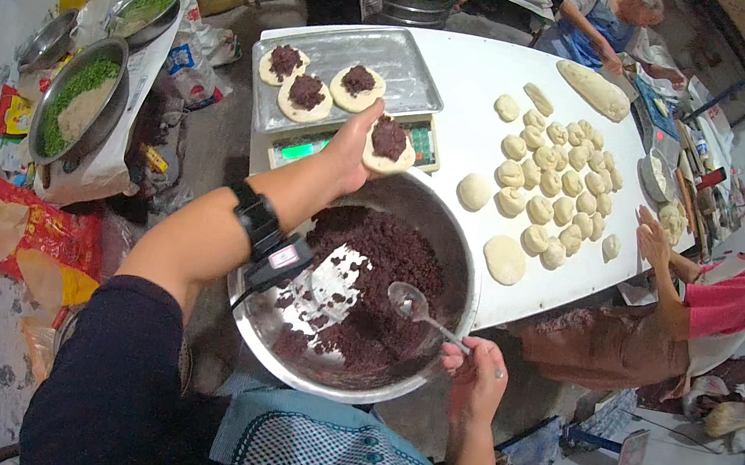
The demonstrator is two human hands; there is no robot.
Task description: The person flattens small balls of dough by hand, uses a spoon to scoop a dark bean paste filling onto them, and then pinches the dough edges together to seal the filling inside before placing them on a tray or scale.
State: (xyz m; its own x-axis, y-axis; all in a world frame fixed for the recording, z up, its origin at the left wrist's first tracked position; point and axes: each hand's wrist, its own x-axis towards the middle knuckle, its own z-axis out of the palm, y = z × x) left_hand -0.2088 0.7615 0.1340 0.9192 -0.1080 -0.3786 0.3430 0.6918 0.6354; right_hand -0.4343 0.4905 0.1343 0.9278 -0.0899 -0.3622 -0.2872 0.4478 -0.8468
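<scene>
On my left hand (349, 151) lies a flat dough round (386, 162) topped with a mound of dark red bean paste (389, 138). It is held over the far rim of a large steel bowl (472, 279), beside the metal tray. My right hand (478, 376) grips the handle of a metal spoon (407, 300), whose bowl is over the bean filling (405, 260) inside the steel bowl. Several dough rounds with filling, one of them a front round (305, 98), rest on the metal tray (400, 67). A kitchen scale (424, 141) with a lit green display is partly hidden under the tray.
Many dough pieces (540, 210) and a long dough log (592, 90) lie on the white table (467, 64). A co-worker (714, 312) sits at the right; another (599, 26) works at the far right. Bowls of chopped greens (80, 102) stand at the left.
</scene>
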